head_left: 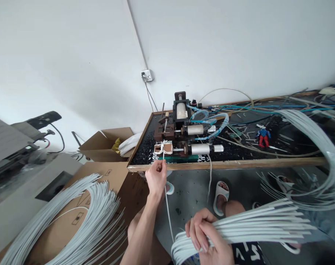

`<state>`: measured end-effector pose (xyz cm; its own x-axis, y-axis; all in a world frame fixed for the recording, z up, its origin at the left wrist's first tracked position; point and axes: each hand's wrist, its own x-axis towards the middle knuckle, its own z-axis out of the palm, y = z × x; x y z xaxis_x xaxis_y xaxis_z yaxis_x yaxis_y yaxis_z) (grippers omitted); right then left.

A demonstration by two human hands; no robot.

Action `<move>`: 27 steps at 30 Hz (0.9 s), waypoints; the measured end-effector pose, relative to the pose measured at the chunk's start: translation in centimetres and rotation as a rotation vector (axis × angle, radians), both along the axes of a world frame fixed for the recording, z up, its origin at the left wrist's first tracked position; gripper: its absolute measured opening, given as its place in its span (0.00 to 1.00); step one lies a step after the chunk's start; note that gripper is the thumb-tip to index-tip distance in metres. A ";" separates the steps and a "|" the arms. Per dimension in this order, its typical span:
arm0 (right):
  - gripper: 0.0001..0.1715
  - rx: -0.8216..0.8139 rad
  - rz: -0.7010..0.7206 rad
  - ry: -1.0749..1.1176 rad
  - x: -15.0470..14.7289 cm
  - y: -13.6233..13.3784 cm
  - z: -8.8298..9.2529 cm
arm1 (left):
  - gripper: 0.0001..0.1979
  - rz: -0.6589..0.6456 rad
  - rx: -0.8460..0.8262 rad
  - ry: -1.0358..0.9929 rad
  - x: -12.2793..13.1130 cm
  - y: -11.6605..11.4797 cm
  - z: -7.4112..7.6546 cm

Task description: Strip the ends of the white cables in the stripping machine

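Currently the left hand [156, 178] has thumb and fingers pinched together on one thin white cable [168, 213], just off the near edge of the black-topped, wood-rimmed table [239, 163], by its left corner. Cable's upper end meets the brown metal fixture with silver cylinders [200, 149]; lower part runs down toward the thick bundle of white cables [255, 224]. Right hand [207, 235]: fingers wrapped around that bundle, below the near edge. Red-and-blue toy figure [263, 138] lies on the table's right half.

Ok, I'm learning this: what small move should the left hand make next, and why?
Perhaps feed the thin white cable slightly forward: it runs up to the brown, white-bound block, and the left hand pinches it near there. Its tip is unclear.
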<state>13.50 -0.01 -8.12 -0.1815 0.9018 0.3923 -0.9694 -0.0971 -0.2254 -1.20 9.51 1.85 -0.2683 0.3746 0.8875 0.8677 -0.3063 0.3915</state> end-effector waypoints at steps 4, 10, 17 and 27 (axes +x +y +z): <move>0.10 -0.003 -0.001 0.057 -0.5 0.1 0.1 | 0.17 -0.029 -0.009 -0.050 -0.5 0.3 -0.3; 0.09 -0.013 -0.020 0.080 -0.7 -0.1 0.3 | 0.18 -0.258 -0.070 -0.230 -0.3 0.6 -0.2; 0.09 -0.019 0.043 0.036 -0.9 -0.7 0.3 | 0.15 -0.268 0.036 -0.242 1.3 -2.9 -2.4; 0.09 0.034 0.078 -0.023 -1.9 -0.7 -0.1 | 0.10 -0.412 -0.669 0.712 2.8 -4.3 -3.6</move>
<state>11.57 -0.74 -8.20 -0.2601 0.8706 0.4176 -0.9538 -0.1643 -0.2515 1.58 5.26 -1.73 0.4916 0.7888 0.3690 0.8416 -0.5392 0.0313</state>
